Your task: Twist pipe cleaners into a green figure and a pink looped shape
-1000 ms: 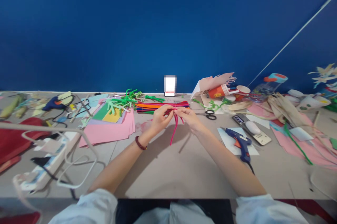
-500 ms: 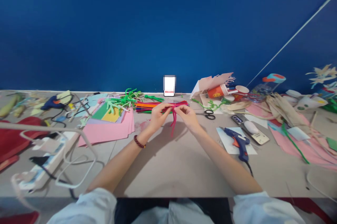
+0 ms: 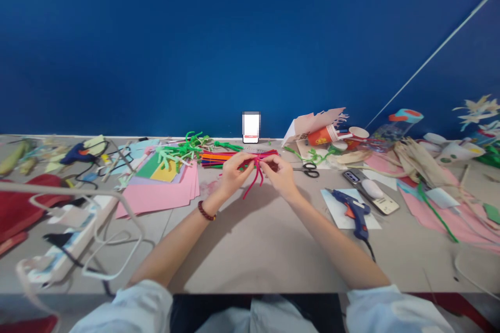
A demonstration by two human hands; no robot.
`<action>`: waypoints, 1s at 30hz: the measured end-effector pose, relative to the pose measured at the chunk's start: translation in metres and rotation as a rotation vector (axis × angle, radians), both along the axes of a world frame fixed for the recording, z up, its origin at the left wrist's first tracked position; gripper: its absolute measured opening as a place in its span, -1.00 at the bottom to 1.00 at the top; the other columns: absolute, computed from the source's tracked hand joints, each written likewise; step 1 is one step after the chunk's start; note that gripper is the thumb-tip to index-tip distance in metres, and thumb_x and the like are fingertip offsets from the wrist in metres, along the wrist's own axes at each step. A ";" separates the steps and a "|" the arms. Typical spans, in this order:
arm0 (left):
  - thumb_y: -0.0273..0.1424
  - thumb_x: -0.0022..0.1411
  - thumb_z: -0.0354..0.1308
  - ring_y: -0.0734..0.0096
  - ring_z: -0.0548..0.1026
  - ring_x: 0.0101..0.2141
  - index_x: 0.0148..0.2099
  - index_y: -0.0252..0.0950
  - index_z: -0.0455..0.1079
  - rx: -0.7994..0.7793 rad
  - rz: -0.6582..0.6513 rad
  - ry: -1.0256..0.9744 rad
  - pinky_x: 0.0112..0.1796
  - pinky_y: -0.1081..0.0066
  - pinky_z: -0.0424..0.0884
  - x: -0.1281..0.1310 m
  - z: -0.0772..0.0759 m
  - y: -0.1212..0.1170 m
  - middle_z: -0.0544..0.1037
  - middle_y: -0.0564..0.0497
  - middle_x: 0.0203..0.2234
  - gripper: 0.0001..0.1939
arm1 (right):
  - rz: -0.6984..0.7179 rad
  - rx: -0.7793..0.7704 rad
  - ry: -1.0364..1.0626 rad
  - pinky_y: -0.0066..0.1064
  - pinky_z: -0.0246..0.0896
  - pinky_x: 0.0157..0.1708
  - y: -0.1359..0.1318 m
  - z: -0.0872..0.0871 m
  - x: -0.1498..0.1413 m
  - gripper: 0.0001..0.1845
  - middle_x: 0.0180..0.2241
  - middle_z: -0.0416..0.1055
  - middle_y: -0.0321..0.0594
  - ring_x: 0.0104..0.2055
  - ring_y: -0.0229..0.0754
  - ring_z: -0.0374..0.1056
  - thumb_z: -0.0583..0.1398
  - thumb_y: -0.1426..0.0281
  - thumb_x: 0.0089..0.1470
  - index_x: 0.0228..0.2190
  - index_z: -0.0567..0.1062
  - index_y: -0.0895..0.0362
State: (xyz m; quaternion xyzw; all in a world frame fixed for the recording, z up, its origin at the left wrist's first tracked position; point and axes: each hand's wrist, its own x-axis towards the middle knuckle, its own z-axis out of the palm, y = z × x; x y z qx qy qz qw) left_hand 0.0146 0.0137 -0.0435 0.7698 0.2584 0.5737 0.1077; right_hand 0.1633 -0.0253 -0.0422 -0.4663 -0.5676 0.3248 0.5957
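Note:
Dark pink pipe cleaners [image 3: 255, 175] are pinched between my two hands, above the table's middle. My left hand [image 3: 235, 172] grips them from the left with thumb and forefinger. From the other side, my right hand [image 3: 279, 174] closes its fingertips on the same strands. Loose ends hang below the fingertips, one slanting down to the left. Just behind my hands lies a bundle of coloured pipe cleaners [image 3: 219, 158], mostly orange, red and purple; my fingers partly cover it.
Black-handled scissors [image 3: 310, 170] lie right of my hands. A blue glue gun [image 3: 351, 210] rests on pale paper, beside a phone [image 3: 380, 202]. Pink paper sheets [image 3: 156, 200] and a white power strip [image 3: 74, 239] are on the left. Another phone [image 3: 250, 127] stands against the wall.
The hanging pink ends have spread apart, one swinging out to the lower left. Both hands keep nearly the same place, with the right hand's fingers slightly more curled.

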 end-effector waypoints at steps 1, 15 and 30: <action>-0.48 0.20 0.12 0.43 0.51 -0.32 -0.22 -0.29 0.44 0.025 0.004 0.017 -0.26 0.40 0.45 -0.001 0.000 0.000 0.57 -0.03 -0.37 -0.89 | -0.001 0.000 -0.009 -0.47 0.22 -0.53 -0.001 0.000 -0.001 -0.79 -0.52 0.37 -0.27 -0.52 -0.29 0.27 0.20 0.25 0.01 -0.46 0.45 0.15; -0.51 0.19 0.11 0.45 0.51 -0.35 -0.22 -0.29 0.41 0.168 0.070 0.074 -0.30 0.44 0.44 -0.003 -0.011 0.004 0.55 -0.01 -0.41 -0.89 | -0.014 0.011 -0.033 -0.49 0.25 -0.58 -0.005 -0.001 -0.004 -0.77 -0.51 0.39 -0.25 -0.54 -0.28 0.28 0.20 0.24 0.02 -0.48 0.45 0.16; -0.45 0.21 0.10 0.44 0.52 -0.36 -0.28 -0.29 0.43 0.106 0.047 0.007 -0.30 0.42 0.45 0.001 0.000 -0.001 0.56 -0.03 -0.42 -0.92 | -0.010 0.008 -0.063 -0.48 0.18 -0.56 -0.008 -0.002 -0.009 -0.79 -0.49 0.38 -0.24 -0.50 -0.26 0.28 0.16 0.24 0.04 -0.44 0.43 0.13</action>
